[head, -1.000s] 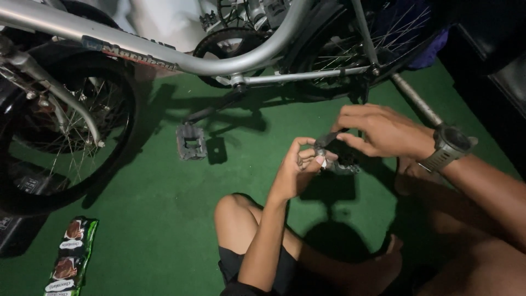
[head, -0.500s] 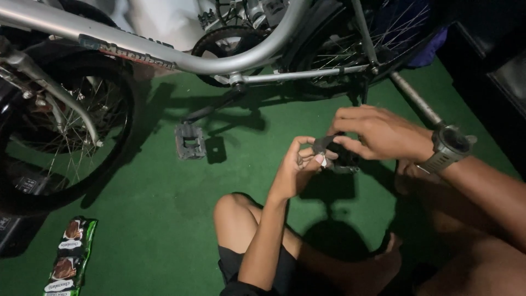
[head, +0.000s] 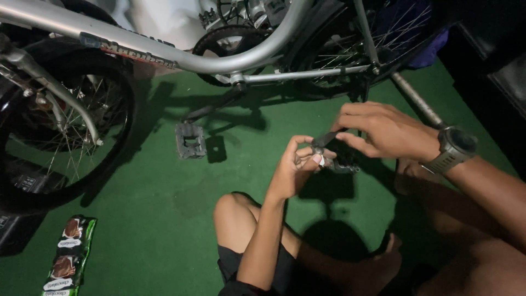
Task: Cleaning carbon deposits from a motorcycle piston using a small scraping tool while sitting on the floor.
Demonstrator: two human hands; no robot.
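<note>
I sit on a green mat beside a silver bicycle. My left hand pinches one end of a small dark metal bike part between thumb and fingers. My right hand, with a grey watch on its wrist, grips the same part from above and the right. The part hangs in the air over my legs; much of it is hidden by my fingers. A grey pedal on the bicycle's crank arm hangs just above the mat, to the left of my hands.
The bicycle's front wheel stands at the left and its rear wheel at the top right. A strip of green and brown sachets lies on the mat at the bottom left. My bent knee is below my hands.
Both hands keep hold of the small part with only slight finger movement. The view has shifted a little.
</note>
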